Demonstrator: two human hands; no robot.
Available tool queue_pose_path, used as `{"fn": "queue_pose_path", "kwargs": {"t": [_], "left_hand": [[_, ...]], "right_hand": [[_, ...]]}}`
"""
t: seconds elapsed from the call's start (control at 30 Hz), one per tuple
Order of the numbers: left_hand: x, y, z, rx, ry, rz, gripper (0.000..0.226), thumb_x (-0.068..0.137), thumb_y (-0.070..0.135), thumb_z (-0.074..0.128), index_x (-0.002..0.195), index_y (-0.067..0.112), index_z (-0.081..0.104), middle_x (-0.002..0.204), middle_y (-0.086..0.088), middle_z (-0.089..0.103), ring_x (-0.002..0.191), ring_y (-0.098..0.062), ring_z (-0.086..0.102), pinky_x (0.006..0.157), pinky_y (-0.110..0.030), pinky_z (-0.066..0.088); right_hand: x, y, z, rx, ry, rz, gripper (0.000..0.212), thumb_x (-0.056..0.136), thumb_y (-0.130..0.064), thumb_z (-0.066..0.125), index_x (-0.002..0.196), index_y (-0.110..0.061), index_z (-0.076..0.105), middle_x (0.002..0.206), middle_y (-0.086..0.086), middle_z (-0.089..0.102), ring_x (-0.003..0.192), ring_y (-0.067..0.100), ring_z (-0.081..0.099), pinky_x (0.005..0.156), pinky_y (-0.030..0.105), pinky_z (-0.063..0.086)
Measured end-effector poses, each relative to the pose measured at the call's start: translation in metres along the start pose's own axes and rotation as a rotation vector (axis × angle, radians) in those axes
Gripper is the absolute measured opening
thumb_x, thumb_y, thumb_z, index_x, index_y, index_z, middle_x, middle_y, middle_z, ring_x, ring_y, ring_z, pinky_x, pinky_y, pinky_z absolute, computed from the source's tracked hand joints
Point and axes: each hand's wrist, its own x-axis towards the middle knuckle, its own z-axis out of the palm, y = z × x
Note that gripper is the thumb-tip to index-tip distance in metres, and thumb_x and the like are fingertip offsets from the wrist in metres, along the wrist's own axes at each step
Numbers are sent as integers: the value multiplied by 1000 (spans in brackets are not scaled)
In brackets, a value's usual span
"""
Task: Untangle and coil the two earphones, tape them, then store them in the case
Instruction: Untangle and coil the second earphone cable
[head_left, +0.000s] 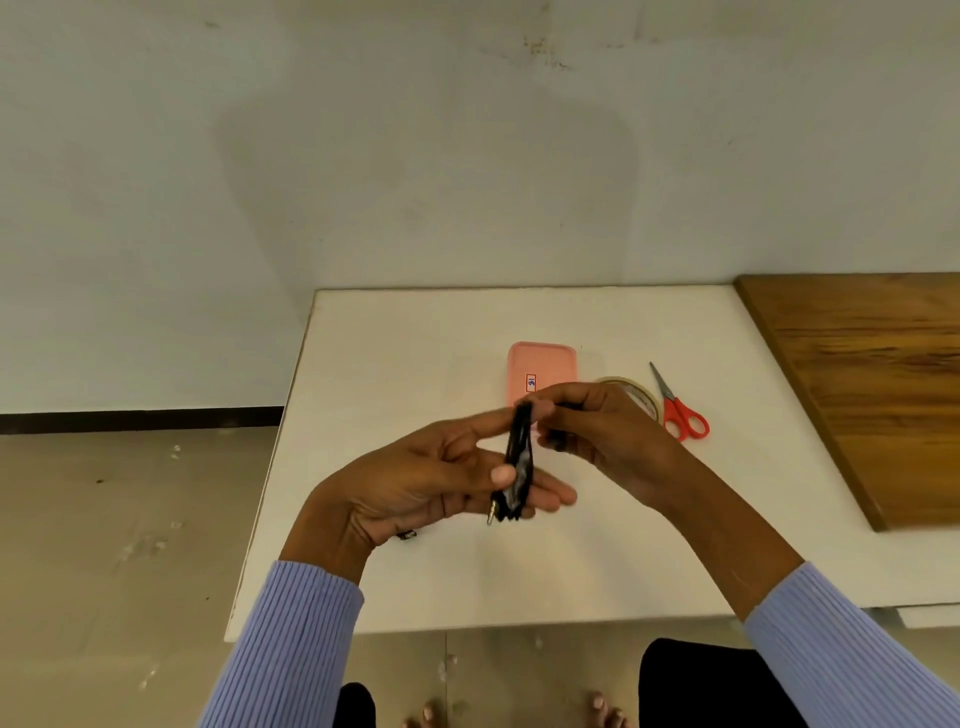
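Both hands are up above the white table (395, 571), working on one black earphone bundle (519, 460). The left hand (436, 483) lies palm up, its thumb pressing the coiled cable against the outstretched fingers, and the metal jack plug (491, 513) pokes out just below the thumb. The right hand (597, 431) pinches the top of the same coil between thumb and fingertips, and something dark shows under its curled fingers, though I can't tell what. A shiny patch, possibly tape, wraps the lower part of the bundle.

Just under the left wrist a small dark item (408, 534) lies on the table, too small to make out. Behind the hands sits the pink case (540, 364), closed, with a little label on its lid. Just to its right is a roll of clear tape (641, 397), partly hidden by the right hand, and beside that red-handled scissors (680, 408). A wooden board (872, 374) covers the table's right side
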Motion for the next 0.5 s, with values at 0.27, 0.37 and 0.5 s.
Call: {"fn": "queue_pose_path", "kwargs": {"t": [0.27, 0.37, 0.5], "left_hand": [[4, -2, -7, -176, 229, 86, 50, 87, 0, 50, 134, 12, 45, 107, -21, 68, 98, -24, 68, 81, -29, 53], [4, -2, -7, -173, 271, 88, 50, 84, 1, 49, 133, 13, 45, 104, -18, 70, 94, -22, 69, 79, -28, 54], [6, -3, -5, -202, 290, 74, 50, 82, 2, 51, 131, 12, 47, 100, -16, 71, 91, -20, 70, 77, -28, 55]], "right_hand": [[-6, 9, 29, 435, 12, 217, 6, 82, -9, 60, 86, -5, 62, 52, -2, 52, 55, 9, 53, 74, 28, 47], [-5, 9, 32, 474, 4, 246, 7, 82, -6, 59, 89, -6, 61, 52, -5, 55, 51, 6, 54, 65, 21, 48], [-5, 11, 33, 341, 55, 268, 10, 86, -6, 58, 95, -7, 63, 56, -6, 56, 53, 5, 52, 59, 20, 45]]}}
